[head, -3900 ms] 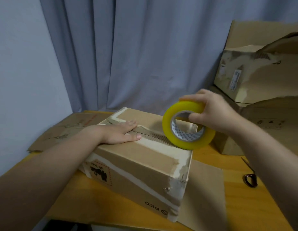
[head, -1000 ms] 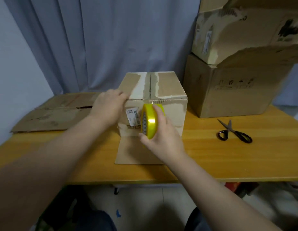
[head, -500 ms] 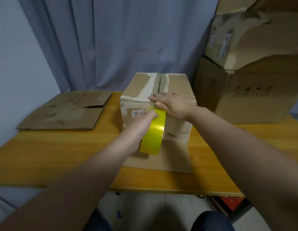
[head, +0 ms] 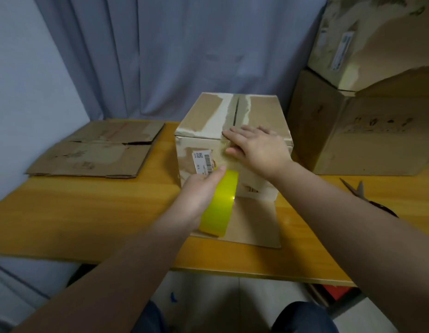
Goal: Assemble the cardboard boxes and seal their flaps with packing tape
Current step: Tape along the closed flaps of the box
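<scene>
Tape roll [head: 221, 204] half behind left hand [head: 198, 196]

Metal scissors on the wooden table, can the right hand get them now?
Probably yes: the right hand lies flat on the brown cardboard box, holding nothing, and nothing stands between it and the metal scissors.

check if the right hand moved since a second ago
Yes, upward: the right hand released the yellow tape roll in front of the cardboard box and now lies flat on its top front edge.

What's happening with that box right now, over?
Left hand grips yellow tape roll. Right hand flat on box front edge. Nothing in the way; scissors lie to the right.
</scene>
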Tool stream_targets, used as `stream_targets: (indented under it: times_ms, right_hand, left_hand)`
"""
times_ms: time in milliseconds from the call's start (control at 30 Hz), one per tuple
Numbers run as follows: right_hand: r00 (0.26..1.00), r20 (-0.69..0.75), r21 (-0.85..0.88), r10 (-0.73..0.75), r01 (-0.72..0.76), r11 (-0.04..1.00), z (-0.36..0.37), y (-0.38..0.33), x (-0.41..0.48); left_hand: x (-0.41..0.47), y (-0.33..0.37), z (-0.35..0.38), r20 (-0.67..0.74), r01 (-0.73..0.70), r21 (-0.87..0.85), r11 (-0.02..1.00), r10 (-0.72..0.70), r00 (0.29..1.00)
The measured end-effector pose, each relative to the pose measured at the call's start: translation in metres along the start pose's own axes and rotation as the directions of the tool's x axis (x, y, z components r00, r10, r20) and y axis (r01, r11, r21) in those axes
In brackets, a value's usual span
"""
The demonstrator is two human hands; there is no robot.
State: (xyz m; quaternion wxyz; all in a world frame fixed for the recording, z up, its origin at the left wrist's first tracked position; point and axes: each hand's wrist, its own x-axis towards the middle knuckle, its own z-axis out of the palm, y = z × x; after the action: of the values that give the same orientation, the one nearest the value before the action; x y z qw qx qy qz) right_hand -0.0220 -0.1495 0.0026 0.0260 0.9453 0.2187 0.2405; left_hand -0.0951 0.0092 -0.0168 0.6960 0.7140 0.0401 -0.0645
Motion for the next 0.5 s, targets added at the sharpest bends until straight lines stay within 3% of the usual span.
stream_targets:
  times_ms: [100, 233, 367, 500]
  right_hand:
    - [0.999, -0.021, -0.087, -0.035, 0.033, 0.996, 0.002, 0.002, -0.002]
    - [0.999, -0.034, -0.053, -0.030, 0.028, 0.998, 0.004, 0.002, 0.001]
    - [0.996, -0.090, -0.003, 0.010, -0.010, 1.000, 0.009, 0.001, 0.000]
    - [0.996, -0.088, -0.020, 0.034, -0.036, 0.999, 0.007, -0.005, -0.001]
  left_hand:
    - [0.006, 0.000, 0.005, -0.025, 0.046, -0.040, 0.998, -0.047, 0.999]
    - [0.009, -0.003, 0.007, -0.067, 0.054, -0.058, 0.997, -0.058, 0.996]
    - [0.007, -0.016, 0.005, -0.160, 0.021, 0.053, 0.998, -0.012, 0.987]
    - [-0.002, -0.009, 0.012, -0.056, -0.068, 0.051, 0.996, 0.071, 0.996]
